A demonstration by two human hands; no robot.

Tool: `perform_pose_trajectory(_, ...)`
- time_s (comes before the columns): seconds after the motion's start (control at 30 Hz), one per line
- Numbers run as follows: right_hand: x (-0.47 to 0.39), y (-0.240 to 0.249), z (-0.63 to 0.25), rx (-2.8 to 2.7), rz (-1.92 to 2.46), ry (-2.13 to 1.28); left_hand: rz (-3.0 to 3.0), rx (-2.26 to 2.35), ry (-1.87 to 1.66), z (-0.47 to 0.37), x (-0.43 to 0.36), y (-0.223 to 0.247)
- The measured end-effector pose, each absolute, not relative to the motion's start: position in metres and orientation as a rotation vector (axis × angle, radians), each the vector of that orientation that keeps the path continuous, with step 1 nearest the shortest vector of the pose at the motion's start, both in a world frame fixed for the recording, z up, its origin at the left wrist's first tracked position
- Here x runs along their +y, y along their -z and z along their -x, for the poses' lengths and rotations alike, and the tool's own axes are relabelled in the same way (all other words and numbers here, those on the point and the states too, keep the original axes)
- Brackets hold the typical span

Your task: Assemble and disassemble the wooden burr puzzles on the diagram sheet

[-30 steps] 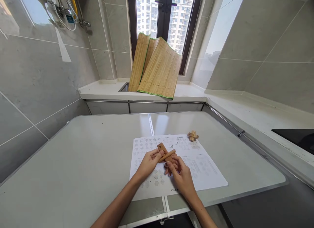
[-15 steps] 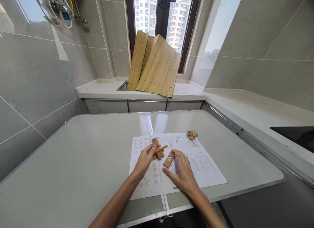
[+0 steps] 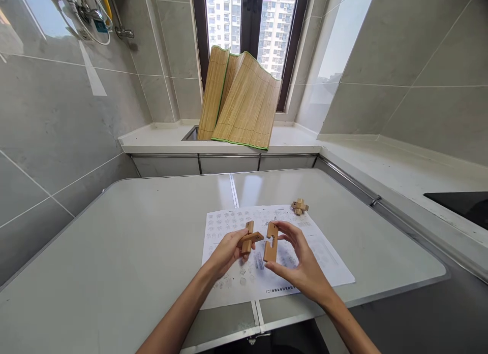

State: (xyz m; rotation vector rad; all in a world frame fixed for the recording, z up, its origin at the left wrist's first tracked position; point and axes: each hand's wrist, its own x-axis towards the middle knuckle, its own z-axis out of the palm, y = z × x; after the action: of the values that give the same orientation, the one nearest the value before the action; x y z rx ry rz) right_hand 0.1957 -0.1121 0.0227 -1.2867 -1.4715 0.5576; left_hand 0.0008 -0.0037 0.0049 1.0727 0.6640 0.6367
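My left hand (image 3: pixel 229 248) is closed around crossed wooden puzzle pieces (image 3: pixel 249 238), one upright and one lying across it. A flat notched wooden puzzle piece (image 3: pixel 271 242) stands upright between the thumb and fingers of my right hand (image 3: pixel 301 257), its cut-out facing the pieces on the left. A small gap separates the two. Both hands are above a white printed sheet (image 3: pixel 316 262) covered with small diagrams. Beyond the sheet's far right corner lies an assembled wooden burr puzzle (image 3: pixel 300 206).
The pale folding table (image 3: pixel 152 232) has a seam down its middle. A counter (image 3: pixel 163 140) runs behind it, bearing a folded bamboo mat (image 3: pixel 247 105) that leans against the window by a sink. A dark panel (image 3: pixel 461 206) is set in the right counter.
My right hand has lifted the notched piece off the sheet and turned it upright. My left hand has shifted slightly right and rotated its crossed pieces.
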Motion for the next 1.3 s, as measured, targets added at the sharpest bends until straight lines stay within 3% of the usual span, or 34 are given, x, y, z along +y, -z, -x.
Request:
perform_pose_trajectory(0.2,-0.121,-0.064,-0.202,-1.763,1.255,-0.707,-0.97,0.578,-0.315,0.005,-0.008,-0.016)
perform_pose_trajectory(0.53,-0.116,-0.086,-0.207,-2.099,1.123,-0.735,-0.963,0.576,-0.083,0.003,-0.011,-0.015)
perform_pose_trajectory(1.3,-0.112,-0.09,-0.196,-2.495,0.924,-0.468,-0.94,0.362,-0.225,-0.002,-0.021,-0.003)
